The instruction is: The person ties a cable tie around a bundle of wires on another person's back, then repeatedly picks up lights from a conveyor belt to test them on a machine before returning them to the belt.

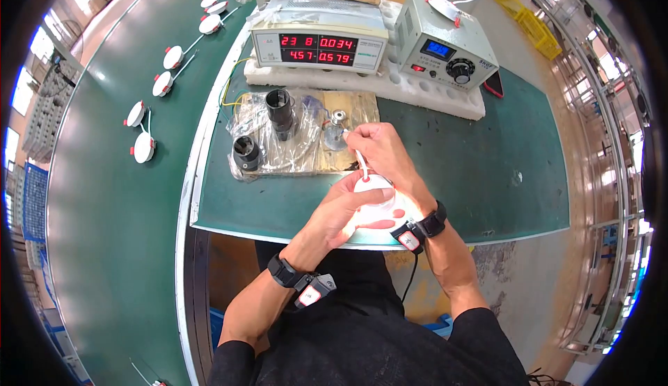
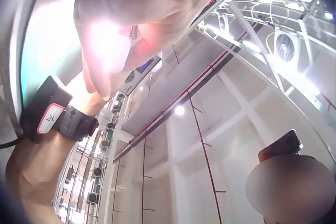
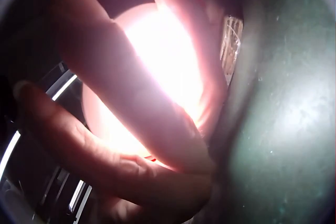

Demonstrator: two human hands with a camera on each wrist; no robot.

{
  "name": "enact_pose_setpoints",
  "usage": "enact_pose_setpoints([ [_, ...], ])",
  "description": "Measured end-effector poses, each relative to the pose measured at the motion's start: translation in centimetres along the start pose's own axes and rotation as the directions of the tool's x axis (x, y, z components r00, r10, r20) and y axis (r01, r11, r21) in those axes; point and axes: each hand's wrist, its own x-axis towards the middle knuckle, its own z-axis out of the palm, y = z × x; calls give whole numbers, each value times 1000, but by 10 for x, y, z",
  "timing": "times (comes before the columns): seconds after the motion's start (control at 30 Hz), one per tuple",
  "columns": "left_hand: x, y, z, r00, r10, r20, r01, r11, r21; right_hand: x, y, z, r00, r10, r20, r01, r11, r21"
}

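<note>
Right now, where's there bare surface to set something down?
Green tabletop, right of the right hand, below the white foam. Also mid left bench, nearer than the lamp row. Crowded: wooden board with black sockets.

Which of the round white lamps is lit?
The lamp in the left hand. It glows brightly; the loose lamps on the long bench and the one on the gray box look unlit.
</note>
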Motion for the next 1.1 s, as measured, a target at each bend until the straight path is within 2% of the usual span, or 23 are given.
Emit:
enact_pose_setpoints([
  [0.8,3,-5,-3,998,56,32,-57,998,26,3,6,0,999,-39,-8,39,999,0],
  [1.1,-1,-3,-3,999,41,29,-37,993,-109,5,7,1,998,-61,-12,61,998,-10],
])
